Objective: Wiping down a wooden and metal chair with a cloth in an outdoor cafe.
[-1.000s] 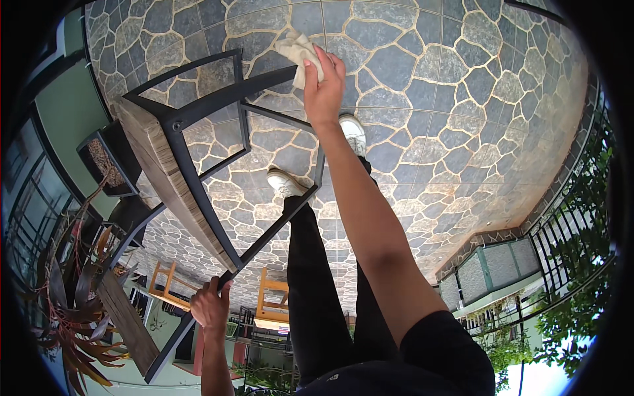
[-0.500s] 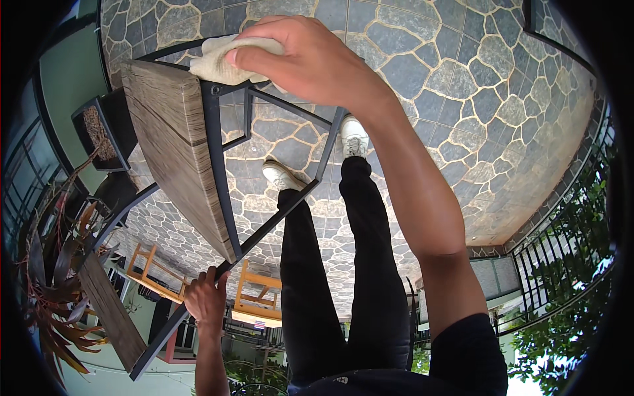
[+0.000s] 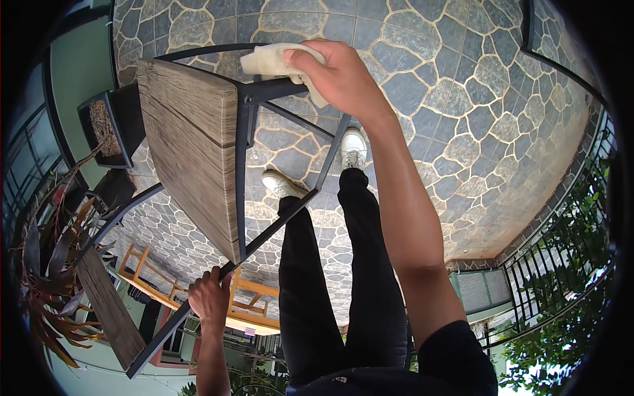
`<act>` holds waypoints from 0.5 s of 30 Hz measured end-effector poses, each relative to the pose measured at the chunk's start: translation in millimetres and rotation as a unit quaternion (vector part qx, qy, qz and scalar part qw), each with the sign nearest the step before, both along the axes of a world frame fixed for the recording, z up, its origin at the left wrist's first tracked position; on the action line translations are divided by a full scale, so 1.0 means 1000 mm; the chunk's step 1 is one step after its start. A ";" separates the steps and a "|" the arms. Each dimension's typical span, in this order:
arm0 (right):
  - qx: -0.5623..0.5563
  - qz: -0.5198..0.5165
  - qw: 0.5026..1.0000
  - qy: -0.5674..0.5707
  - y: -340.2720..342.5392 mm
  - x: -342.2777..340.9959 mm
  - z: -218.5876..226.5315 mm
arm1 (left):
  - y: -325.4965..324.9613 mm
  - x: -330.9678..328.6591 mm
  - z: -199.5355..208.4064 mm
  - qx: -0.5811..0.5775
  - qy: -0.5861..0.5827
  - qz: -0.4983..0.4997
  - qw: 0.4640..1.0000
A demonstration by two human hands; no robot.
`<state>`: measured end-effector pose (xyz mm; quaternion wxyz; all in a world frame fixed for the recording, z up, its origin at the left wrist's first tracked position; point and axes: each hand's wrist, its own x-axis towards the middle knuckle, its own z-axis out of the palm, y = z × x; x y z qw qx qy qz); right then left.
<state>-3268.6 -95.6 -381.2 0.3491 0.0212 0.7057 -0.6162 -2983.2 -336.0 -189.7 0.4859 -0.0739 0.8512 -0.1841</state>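
A chair with a grey-brown wooden seat (image 3: 191,158) and a black metal frame (image 3: 277,218) lies tipped on its side over a stone-paved floor. My right hand (image 3: 340,76) presses a cream cloth (image 3: 274,61) against the frame bar at the seat's far edge. My left hand (image 3: 210,297) grips the dark metal frame near its lower end, close to the wooden backrest slat (image 3: 109,310). My legs in black trousers and white shoes (image 3: 353,146) stand just right of the chair.
A dark square planter (image 3: 109,129) stands left of the chair, and a spiky reddish-brown plant (image 3: 46,264) sits at the left edge. Black metal railings (image 3: 548,277) with green foliage run along the right. Wooden frames (image 3: 251,297) appear beyond my left hand.
My right hand with the cloth has slid from the far leg bar to the frame at the seat's edge. The view has closed in on the chair. My left hand keeps its grip.
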 end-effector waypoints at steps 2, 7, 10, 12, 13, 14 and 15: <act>-0.028 -0.013 0.994 0.104 -0.015 -0.005 0.024 | 0.002 -0.002 -0.003 0.007 0.007 0.003 1.000; 0.018 -0.003 0.985 0.172 -0.010 0.005 -0.045 | -0.005 0.000 -0.001 0.014 0.006 -0.001 1.000; 0.142 -0.087 0.975 0.147 0.036 0.029 -0.119 | 0.001 -0.002 -0.005 0.022 0.023 -0.026 0.999; 0.174 -0.125 0.969 0.119 0.052 0.046 -0.144 | 0.003 -0.003 -0.004 0.016 0.022 -0.031 0.999; 0.229 -0.187 0.949 0.108 0.058 0.054 -0.154 | 0.005 -0.004 -0.004 0.011 0.024 -0.035 0.999; 0.283 -0.246 0.922 0.095 0.059 0.065 -0.163 | 0.007 -0.004 -0.003 0.013 0.019 -0.035 0.999; 0.285 -0.244 0.922 0.093 0.057 0.074 -0.170 | 0.009 -0.004 -0.003 0.007 0.021 -0.036 0.999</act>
